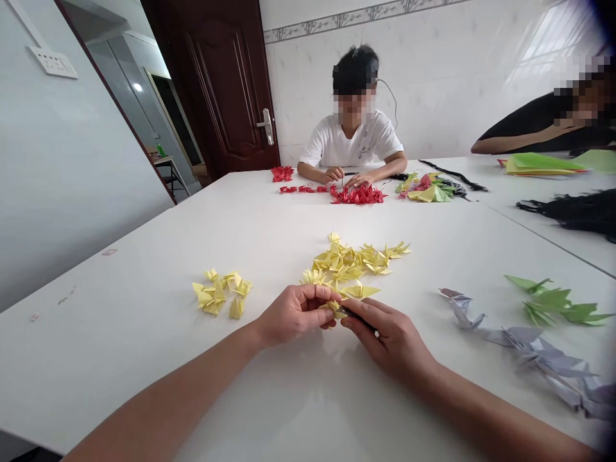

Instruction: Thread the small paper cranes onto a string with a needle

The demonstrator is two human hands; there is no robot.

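Observation:
Between the fingertips of my left hand [301,314] is a small yellow paper crane [335,309], pinched and partly covered. My right hand [392,330] is closed around a dark, slim tool [357,316] whose tip meets the crane; its exact kind is hidden by the fingers. Just beyond both hands lies a loose heap of yellow paper cranes [344,262]. A smaller group of yellow cranes [221,292] sits to the left of my left hand.
Grey-white cranes [539,353] and green cranes [553,298] lie at the right. Across the white table [144,340], a person in a white shirt [353,141] handles red cranes [359,194]. Black cords [572,208] and coloured paper [543,163] rest far right, near another person.

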